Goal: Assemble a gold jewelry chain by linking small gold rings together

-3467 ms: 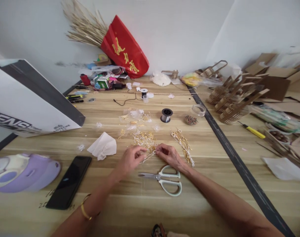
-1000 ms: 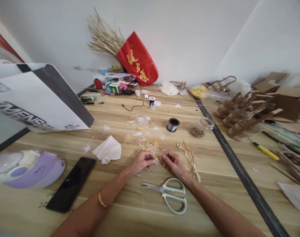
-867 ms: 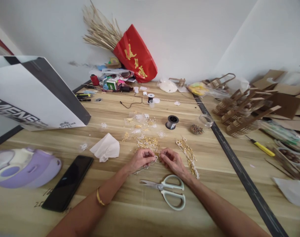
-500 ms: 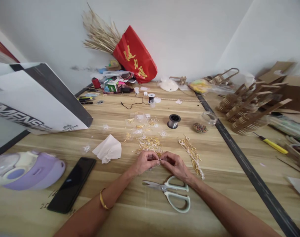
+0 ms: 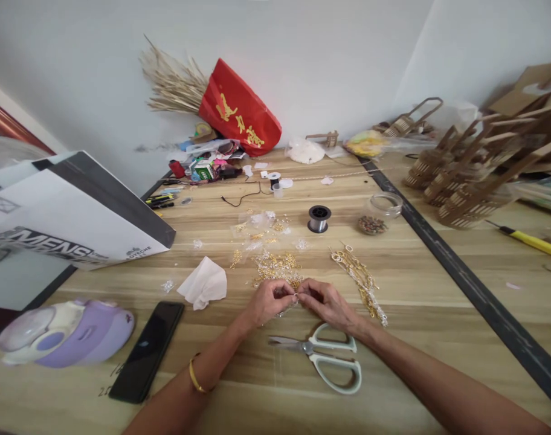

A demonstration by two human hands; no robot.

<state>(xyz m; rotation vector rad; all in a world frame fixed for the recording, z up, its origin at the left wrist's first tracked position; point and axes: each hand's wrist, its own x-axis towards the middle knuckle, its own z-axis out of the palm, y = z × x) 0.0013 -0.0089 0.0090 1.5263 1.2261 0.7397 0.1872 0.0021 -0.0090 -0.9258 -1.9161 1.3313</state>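
My left hand [image 5: 270, 301] and my right hand [image 5: 325, 301] meet over the table, thumbs and forefingers pinched together on a small silvery ring [image 5: 296, 295]. A thin silvery strand [image 5: 282, 313] shows below my left fingers; the rest is hidden by them. Just beyond my hands lies a loose pile of small gold and silver jewellery findings [image 5: 278, 264]. Gold and silver chains [image 5: 357, 277] are laid out in a bundle to the right. Scissors with pale green handles [image 5: 318, 359] lie slightly open on the wood, near my right wrist.
A wire spool [image 5: 319, 222] and a clear jar [image 5: 386, 206] with beads [image 5: 372, 225] stand further back. On the left are a tissue [image 5: 204, 284], a phone [image 5: 146, 351], a purple-white device [image 5: 92, 335] and a large white box [image 5: 76, 220]. Small baskets [image 5: 466, 202] and a yellow cutter [image 5: 538, 243] are right.
The view has turned slightly, so the scene sits a little differently in the picture. Both hands stay pinched together on the ring with only a slight shift of the fingers.
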